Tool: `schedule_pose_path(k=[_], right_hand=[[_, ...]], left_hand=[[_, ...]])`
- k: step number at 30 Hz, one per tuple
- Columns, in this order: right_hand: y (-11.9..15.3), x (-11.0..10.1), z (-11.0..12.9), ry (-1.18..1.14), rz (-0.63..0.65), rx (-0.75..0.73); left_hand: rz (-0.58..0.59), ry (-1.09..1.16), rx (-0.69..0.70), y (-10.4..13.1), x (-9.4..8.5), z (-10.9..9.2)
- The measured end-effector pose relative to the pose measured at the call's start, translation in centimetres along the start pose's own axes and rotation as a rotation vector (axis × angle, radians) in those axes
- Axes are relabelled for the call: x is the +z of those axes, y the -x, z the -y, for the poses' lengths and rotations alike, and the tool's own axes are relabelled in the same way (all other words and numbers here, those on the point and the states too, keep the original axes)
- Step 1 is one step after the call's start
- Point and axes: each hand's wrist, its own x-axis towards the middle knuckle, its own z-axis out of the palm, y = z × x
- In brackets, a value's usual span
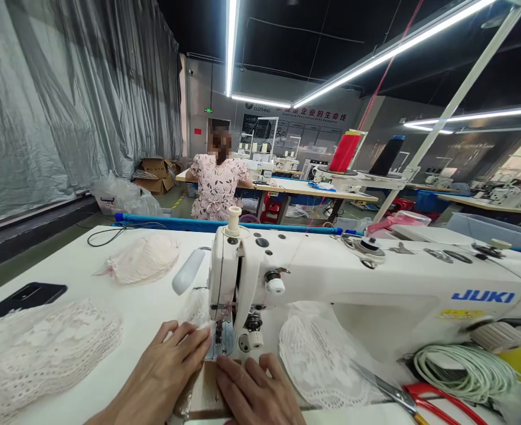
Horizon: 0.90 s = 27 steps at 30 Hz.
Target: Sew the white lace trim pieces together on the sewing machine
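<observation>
My left hand [178, 357] lies at the left of the presser foot [219, 335], fingers bent slightly and resting on a sheer white lace piece [195, 308]. The fingertips are close to the needle area. Just in front of the needle plate [229, 337], my right hand [255, 386] rests with its fingers apart and tips down on the machine bed. Both thumbs are largely hidden, and any cloth beneath the right fingers cannot be made out. The white sewing machine [313, 268] stands over the hands. Right of the needle lies another white lace piece [317, 354].
Red-handled scissors [402, 396] and a pale green cord coil [464, 369] lie at right. On the left are stacked lace [52, 354], a phone [34, 292] and a pale fabric bundle [143, 258]. A person [218, 183] sits ahead, facing away. Thread cones [345, 152] stand behind the machine.
</observation>
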Motion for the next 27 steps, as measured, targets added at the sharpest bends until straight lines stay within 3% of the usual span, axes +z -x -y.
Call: schedule_pose_path(k=[4,10,13,15,17,21,24,27], right_hand=[[-0.2,-0.5,0.1,-0.056,0.051,0.008],[-0.6,-1.1,0.5,-0.084,0.07,0.013],[-0.7,-1.4,0.5,-0.133,0.055,0.022],[-0.8,-1.9,0.5,-0.183,0.091,0.054],[-0.9,-2.7,0.5,-0.252,0.164,0.135],[-1.4,-4.1,0.9,-0.39,0.276,0.374],[-2.1,-4.3,2.3,-0.598,0.375,0.562],[-2.9,-4.1,4.4,-0.858,0.426,0.7]], left_hand=[[0.003,-0.051,-0.031,-0.5,-0.7,-0.9],[-0.082,-0.057,-0.11,0.0,-0.3,-2.6],[-0.053,0.034,-0.121,0.4,-1.8,-3.1],[0.053,0.228,-0.213,0.1,-3.8,-2.8],[0.097,0.243,-0.403,-0.6,-5.6,-1.9],[0.296,0.422,-0.512,-1.9,-7.2,-0.6],[0.363,0.521,-0.563,-1.5,-7.9,-1.4],[0.402,0.614,-0.606,-0.2,-9.6,-2.9]])
